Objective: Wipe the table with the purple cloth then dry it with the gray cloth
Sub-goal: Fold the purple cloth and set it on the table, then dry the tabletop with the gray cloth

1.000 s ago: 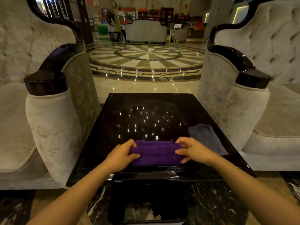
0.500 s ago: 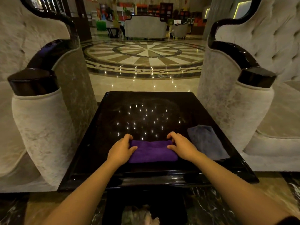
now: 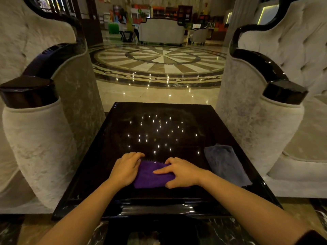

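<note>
A folded purple cloth (image 3: 150, 175) lies on the glossy black table (image 3: 159, 128), near its front edge. My left hand (image 3: 126, 169) presses on the cloth's left end, fingers curled over its top corner. My right hand (image 3: 180, 172) lies flat on the cloth's right half, fingers pointing left across it. Both hands cover much of the cloth. A gray cloth (image 3: 226, 165) lies flat on the table's right side, just beyond my right wrist, untouched.
Pale upholstered armchairs with black arm caps flank the table, the left armchair (image 3: 39, 138) and the right armchair (image 3: 261, 131) close to its sides. Beyond the table lies polished marble floor (image 3: 159, 92). A dark bin (image 3: 150, 232) sits below the front edge.
Both hands have closed in toward each other, bunching the purple cloth narrower, and pushed it slightly farther from the front edge. The gray cloth has stayed put.
</note>
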Demonstrator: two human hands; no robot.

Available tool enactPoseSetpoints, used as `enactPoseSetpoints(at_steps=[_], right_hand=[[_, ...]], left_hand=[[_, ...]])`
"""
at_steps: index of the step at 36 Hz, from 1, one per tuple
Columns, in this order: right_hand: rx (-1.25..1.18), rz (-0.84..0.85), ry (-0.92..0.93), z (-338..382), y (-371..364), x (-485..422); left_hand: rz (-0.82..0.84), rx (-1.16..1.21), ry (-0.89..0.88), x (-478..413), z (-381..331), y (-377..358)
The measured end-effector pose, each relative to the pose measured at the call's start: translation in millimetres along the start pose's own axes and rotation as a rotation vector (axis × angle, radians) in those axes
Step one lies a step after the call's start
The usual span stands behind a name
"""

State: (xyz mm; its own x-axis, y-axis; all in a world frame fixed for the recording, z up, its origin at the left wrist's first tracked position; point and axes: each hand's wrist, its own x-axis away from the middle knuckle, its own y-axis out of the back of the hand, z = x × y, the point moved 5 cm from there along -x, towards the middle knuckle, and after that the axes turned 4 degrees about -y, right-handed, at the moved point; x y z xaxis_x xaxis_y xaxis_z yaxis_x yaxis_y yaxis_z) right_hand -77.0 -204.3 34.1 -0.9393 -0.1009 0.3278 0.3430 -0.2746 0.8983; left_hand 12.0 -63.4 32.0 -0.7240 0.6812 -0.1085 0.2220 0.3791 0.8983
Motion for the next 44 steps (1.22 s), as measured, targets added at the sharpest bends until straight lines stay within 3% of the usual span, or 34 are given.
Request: enactPoseSetpoints(at_steps=[7,14,19,25,29,37,44], right_hand=[[-0.374,-0.097,-0.064,-12.6,22.0,-1.7],[-0.549,-0.506,-0.364,-94.0,88.3,1.0],[-0.456,-0.708,-0.563,-165.2,124.6,-3.4],[-0.204,-0.609,-0.749,-215.1,114.2,-23.0],[-0.207,-0.442,-0.796,-224.9,83.1,-36.9],[-0.216,-0.332,-0.843,-226.3,74.9,-33.9],[-0.336,-0.427,-0.773,-206.9,73.9,-11.5]], left_hand=[[0.049,-0.178,0.07,-20.7,12.1,-3.8],[0.168,-0.224,0.16,-41.7,22.5,-16.2],[0.199,-0.218,0.184,-50.8,23.1,-19.9],[0.248,-0.237,0.186,-57.0,27.2,-26.8],[0.246,-0.252,0.192,-58.9,29.9,-30.2],[0.246,-0.25,0.197,-59.1,30.3,-30.3],[0.262,-0.234,0.212,-59.9,28.9,-28.3]])
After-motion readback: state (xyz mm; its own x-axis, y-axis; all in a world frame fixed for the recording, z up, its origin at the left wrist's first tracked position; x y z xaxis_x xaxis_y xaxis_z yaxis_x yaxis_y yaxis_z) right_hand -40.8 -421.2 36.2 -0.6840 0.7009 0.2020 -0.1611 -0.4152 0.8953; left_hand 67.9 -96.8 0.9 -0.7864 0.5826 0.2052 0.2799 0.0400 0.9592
